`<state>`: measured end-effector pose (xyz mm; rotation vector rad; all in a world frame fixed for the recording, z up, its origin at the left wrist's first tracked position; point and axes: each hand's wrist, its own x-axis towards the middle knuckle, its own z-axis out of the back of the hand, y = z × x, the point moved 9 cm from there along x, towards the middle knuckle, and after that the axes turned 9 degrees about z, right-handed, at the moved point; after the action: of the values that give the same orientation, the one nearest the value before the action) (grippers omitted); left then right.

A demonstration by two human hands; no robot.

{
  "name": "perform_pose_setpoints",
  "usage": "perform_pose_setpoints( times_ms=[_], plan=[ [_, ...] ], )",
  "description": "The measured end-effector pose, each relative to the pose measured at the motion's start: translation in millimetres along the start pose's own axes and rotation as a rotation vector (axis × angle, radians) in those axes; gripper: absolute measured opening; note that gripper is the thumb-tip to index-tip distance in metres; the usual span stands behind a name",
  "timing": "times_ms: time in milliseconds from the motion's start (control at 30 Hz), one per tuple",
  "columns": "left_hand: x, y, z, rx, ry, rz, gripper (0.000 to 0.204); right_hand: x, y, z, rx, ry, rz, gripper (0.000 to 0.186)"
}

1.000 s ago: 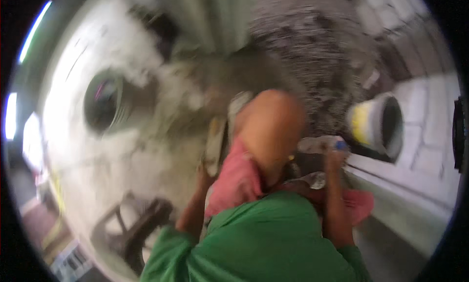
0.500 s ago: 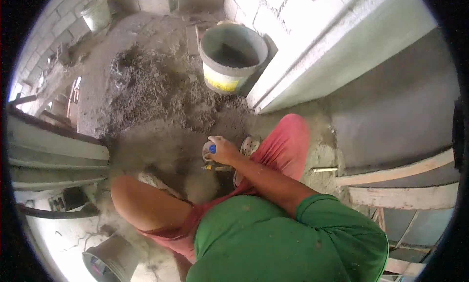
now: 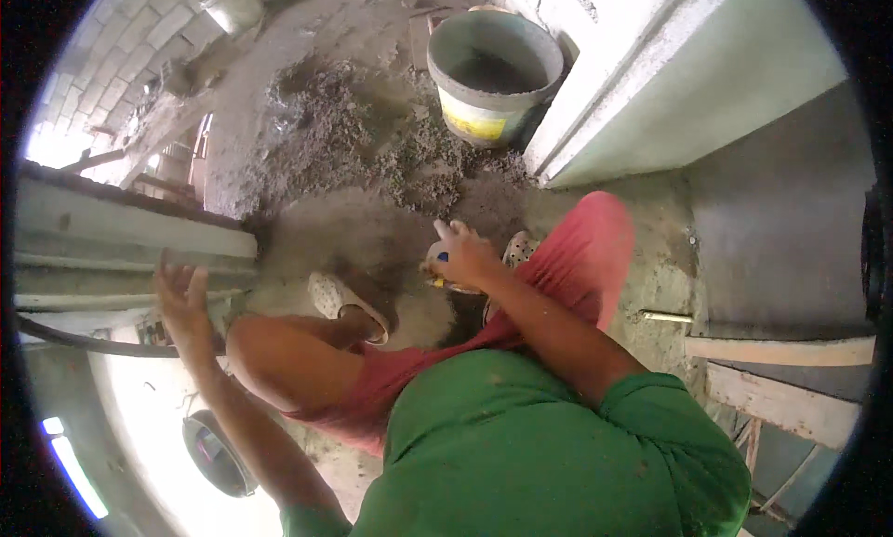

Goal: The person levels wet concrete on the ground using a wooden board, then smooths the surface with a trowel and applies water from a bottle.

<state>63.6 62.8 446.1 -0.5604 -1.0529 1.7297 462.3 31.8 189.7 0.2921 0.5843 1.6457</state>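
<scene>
My right hand (image 3: 470,258) is between my feet, low over the floor. It is closed round a small pale object with a blue spot (image 3: 442,256), with a yellow bit at its lower edge. My fingers cover much of it, and its kind cannot be made out. My left hand (image 3: 186,304) is raised at the left, open, with its fingers apart and nothing in them. It is in front of a pale ridged panel (image 3: 130,249); I cannot tell whether it touches it.
A heap of grey crumbly mix (image 3: 316,146) lies on the floor ahead. A large bucket (image 3: 479,119) stands beside the door frame (image 3: 623,91). Another bucket (image 3: 233,7) is far left, and a dark-rimmed one (image 3: 200,444) lies behind left. Wooden slats (image 3: 781,351) are at right.
My left arm has come into view and reached out to the left, its hand open. The view has shifted, so the scene sits further right and higher. My right hand still holds the pale object.
</scene>
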Motion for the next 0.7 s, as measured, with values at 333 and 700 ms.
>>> perform_pose_setpoints(
  times_ms=[333, 700],
  plan=[
    [66.3, 48.2, 191.0, 0.246, -1.0, -0.141, 0.059, 200.5, -16.4, 33.2, 0.485, -0.253, -0.056, 0.063],
    [168.4, 209.0, 171.1, 1.38, -0.861, -0.235, 0.042, 556.9, -225.5, -15.0, -0.106, -0.386, -0.321, 0.051]
  ],
)
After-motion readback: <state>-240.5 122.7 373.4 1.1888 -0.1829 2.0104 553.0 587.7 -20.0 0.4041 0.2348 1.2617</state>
